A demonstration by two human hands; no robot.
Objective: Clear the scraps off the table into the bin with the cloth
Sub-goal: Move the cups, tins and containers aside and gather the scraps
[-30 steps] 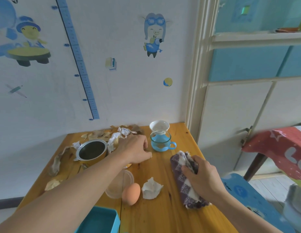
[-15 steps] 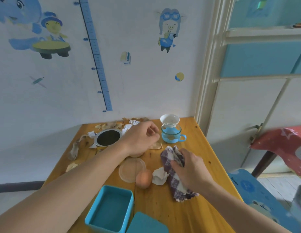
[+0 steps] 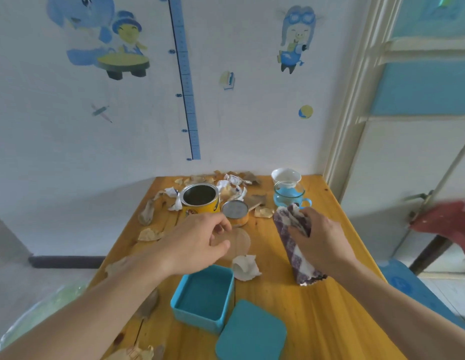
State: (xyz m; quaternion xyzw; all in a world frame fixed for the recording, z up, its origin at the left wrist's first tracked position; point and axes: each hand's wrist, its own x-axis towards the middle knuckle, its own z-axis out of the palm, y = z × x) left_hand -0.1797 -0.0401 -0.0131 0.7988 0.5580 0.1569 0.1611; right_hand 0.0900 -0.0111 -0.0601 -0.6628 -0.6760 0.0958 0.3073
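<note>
A purple-and-white checked cloth [image 3: 298, 265] lies bunched on the wooden table [image 3: 317, 320], and my right hand [image 3: 319, 240] grips its far end just in front of the blue glass cup [image 3: 288, 196]. My left hand [image 3: 197, 242] hovers with curled fingers over the left edge of a clear plastic lid [image 3: 240, 241]; whatever is inside the fingers is hidden. Scraps lie about: a crumpled white paper [image 3: 245, 267], peels and wrappers [image 3: 232, 181] at the back, and dry peels [image 3: 149, 233] on the left.
An open teal box [image 3: 204, 297] and its teal lid [image 3: 252, 331] sit near me. A yellow can [image 3: 200, 200], a small tin [image 3: 236, 211] and a white bowl [image 3: 285, 175] stand at the back. A pale green bag [image 3: 41, 310] shows below the left edge.
My left hand drew back from the far scraps to the clear lid, and the egg is out of sight. The small tin it covered now shows. My right hand slid the cloth toward the cup.
</note>
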